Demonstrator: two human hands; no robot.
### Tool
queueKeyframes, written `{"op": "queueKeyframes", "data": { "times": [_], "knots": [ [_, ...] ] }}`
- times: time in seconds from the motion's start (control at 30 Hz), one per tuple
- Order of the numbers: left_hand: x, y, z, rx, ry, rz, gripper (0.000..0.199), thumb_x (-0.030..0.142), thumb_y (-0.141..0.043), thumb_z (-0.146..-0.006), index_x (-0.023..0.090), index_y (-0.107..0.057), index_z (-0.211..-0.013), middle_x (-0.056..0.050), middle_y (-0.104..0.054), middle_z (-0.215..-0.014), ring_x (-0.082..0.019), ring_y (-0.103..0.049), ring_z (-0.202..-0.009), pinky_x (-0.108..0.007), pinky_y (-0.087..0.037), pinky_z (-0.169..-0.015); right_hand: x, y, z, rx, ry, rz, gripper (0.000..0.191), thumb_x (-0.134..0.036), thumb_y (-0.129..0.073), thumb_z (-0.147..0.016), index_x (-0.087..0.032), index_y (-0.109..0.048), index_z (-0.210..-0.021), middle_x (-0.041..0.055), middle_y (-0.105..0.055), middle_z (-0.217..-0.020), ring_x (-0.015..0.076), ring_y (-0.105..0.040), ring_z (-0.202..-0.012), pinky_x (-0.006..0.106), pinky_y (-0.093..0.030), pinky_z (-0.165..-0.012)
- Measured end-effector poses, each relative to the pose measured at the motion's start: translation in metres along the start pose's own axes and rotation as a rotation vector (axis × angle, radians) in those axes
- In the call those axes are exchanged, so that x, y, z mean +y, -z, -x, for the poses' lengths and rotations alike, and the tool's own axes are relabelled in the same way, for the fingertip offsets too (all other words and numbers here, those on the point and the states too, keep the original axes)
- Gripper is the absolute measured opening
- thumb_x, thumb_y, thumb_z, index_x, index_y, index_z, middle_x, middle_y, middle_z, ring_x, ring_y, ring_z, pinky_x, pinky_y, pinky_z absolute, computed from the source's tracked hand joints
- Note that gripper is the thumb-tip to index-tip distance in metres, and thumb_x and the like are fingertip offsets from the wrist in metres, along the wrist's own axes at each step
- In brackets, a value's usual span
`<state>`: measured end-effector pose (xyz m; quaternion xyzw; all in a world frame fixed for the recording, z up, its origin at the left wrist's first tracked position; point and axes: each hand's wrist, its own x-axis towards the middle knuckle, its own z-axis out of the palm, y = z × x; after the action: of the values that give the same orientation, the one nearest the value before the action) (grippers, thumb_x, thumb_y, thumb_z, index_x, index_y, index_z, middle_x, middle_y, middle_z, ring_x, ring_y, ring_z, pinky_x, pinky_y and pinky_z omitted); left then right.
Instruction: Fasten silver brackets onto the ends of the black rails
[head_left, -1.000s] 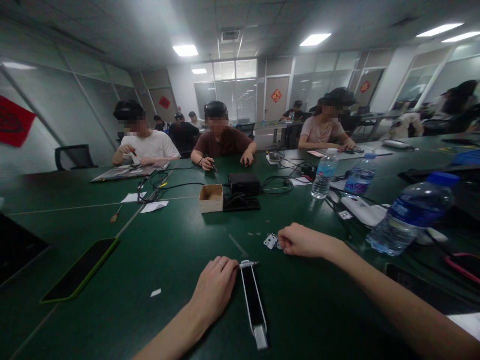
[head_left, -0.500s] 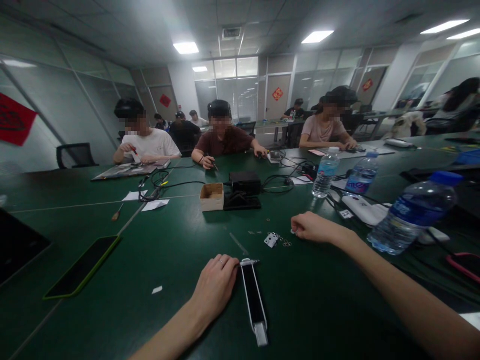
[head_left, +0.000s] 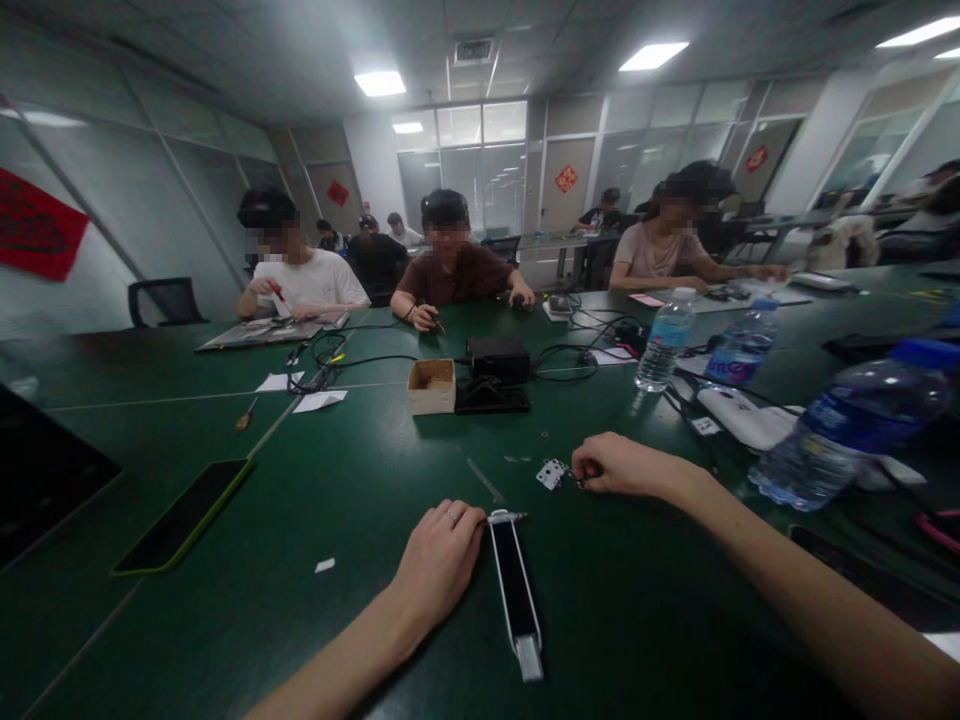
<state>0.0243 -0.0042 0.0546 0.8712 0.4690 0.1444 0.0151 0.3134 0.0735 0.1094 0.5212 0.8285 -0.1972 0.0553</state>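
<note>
A long black device with a white frame (head_left: 514,590) lies on the green table (head_left: 360,480), a thin rod across its far end. My left hand (head_left: 444,548) is closed at that far end, fingertips on the left tip of the rod. Farther off, my right hand (head_left: 609,464) has its fingers pinched low over several small rings, right of a small white plate with holes (head_left: 551,474). Whatever lies between the right fingertips is too small to make out.
An open cardboard box (head_left: 432,390) stands beside a black box (head_left: 498,358) with cables. Water bottles (head_left: 847,430) stand at the right. A green-edged phone (head_left: 184,518) lies left. Three people sit across the table.
My right hand has moved slightly left and nearer, to the small rings by the plate. My left hand stays at the device's far end. The view has shifted slightly.
</note>
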Motion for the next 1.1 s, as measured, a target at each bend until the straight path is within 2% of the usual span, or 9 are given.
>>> {"op": "queueKeyframes", "data": {
  "times": [0.17,0.47,0.57,0.67,0.83,1.1],
  "knots": [
    [0.000,-0.001,0.001,0.007,-0.006,-0.008,0.017,0.011,-0.048,-0.094,0.018,-0.059,-0.105,-0.005,-0.064,-0.100,-0.021,-0.059,-0.088,-0.036,-0.051,-0.079,-0.002,-0.001,0.000,0.013,0.043,-0.002,0.028,-0.009,-0.059,-0.072,-0.020,-0.067,-0.096,0.0027,-0.062,-0.089,0.0179,-0.058,-0.078,0.025,-0.040,-0.064],
    [0.004,0.005,0.000,-0.002,0.002,-0.014,0.016,0.014,-0.046,-0.095,0.018,-0.059,-0.104,-0.005,-0.065,-0.099,-0.020,-0.059,-0.086,-0.034,-0.051,-0.077,-0.011,0.003,0.005,-0.021,-0.005,-0.002,0.007,-0.013,-0.059,-0.074,-0.016,-0.064,-0.078,0.0036,-0.063,-0.085,0.0169,-0.058,-0.074,0.025,-0.040,-0.062],
    [0.003,0.004,0.000,0.009,-0.002,-0.016,0.016,0.015,-0.045,-0.095,0.018,-0.059,-0.103,-0.005,-0.065,-0.099,-0.020,-0.059,-0.086,-0.033,-0.051,-0.077,-0.017,-0.001,0.005,0.024,0.080,-0.047,0.005,-0.018,-0.057,-0.077,-0.017,-0.062,-0.077,0.0032,-0.061,-0.081,0.0162,-0.056,-0.071,0.026,-0.040,-0.062],
    [0.002,0.003,0.000,0.013,-0.009,-0.022,0.016,0.014,-0.045,-0.096,0.018,-0.059,-0.103,-0.006,-0.065,-0.098,-0.020,-0.058,-0.086,-0.034,-0.051,-0.077,-0.034,-0.009,0.004,0.109,0.177,-0.090,0.006,-0.021,-0.055,-0.080,-0.018,-0.060,-0.076,0.0020,-0.060,-0.077,0.0154,-0.054,-0.068,0.026,-0.040,-0.062],
    [0.002,0.003,0.000,0.016,-0.013,-0.029,0.016,0.013,-0.046,-0.095,0.017,-0.059,-0.103,-0.005,-0.064,-0.096,-0.021,-0.058,-0.085,-0.035,-0.051,-0.077,-0.062,-0.024,0.003,0.157,0.249,-0.125,0.008,-0.023,-0.055,-0.082,-0.018,-0.061,-0.081,0.0027,-0.061,-0.082,0.0160,-0.055,-0.073,0.028,-0.041,-0.066],
    [0.003,0.002,-0.001,0.015,-0.007,-0.052,0.015,0.014,-0.047,-0.095,0.018,-0.059,-0.102,-0.005,-0.064,-0.096,-0.021,-0.058,-0.086,-0.035,-0.051,-0.078,-0.062,-0.031,0.002,0.185,0.321,-0.109,0.007,-0.023,-0.057,-0.083,-0.018,-0.061,-0.080,0.0002,-0.060,-0.077,0.0147,-0.053,-0.070,0.027,-0.040,-0.065]
  ]
}}
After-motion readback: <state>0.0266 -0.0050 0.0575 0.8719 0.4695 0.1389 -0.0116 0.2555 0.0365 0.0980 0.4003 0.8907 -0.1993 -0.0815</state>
